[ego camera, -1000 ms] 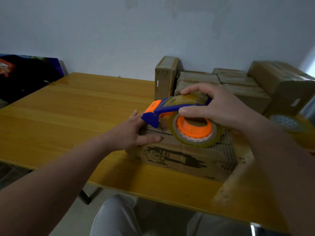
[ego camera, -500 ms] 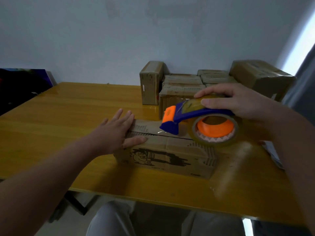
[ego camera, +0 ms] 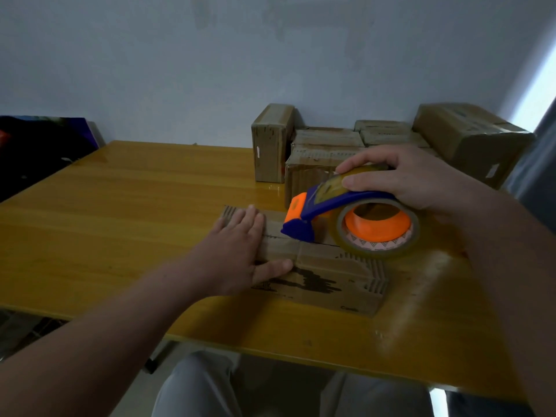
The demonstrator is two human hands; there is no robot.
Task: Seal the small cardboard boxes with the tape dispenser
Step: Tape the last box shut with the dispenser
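far left, a dark panel point(ego camera: 36, 152) leans at the edge of the yellow table point(ego camera: 120, 206), not involved. the left hand point(ego camera: 237, 254) lies flat on the left end of the small cardboard box point(ego camera: 325, 266), fingers straight across the top and thumb stretched along the front upper edge, pressing and not gripping. the box sits near the front edge of the table, long side facing the person, printed drawing on its front face.

change over the last second: the tape dispenser point(ego camera: 346, 218) was nose-to-fingertips with the left hand and has since slid right along the top seam. its blue nose now sits around mid-top, apart from the fingers, and the roll hangs over the right part of the lid. the left hand has spread flatter. likely meaning: the seam pass is underway and about half done, with the right end still to cover and the tape still to cut. the tape is clear, so how much actually sticks cannot be told.

the right hand point(ego camera: 406, 179) grips the dispenser from above, fingers curled over its top and thumb on the near side.

behind, an upright box point(ego camera: 270, 142), a low stack of boxes point(ego camera: 328, 139) and a bigger box point(ego camera: 469, 136) stand against the wall; their seal state is unclear.
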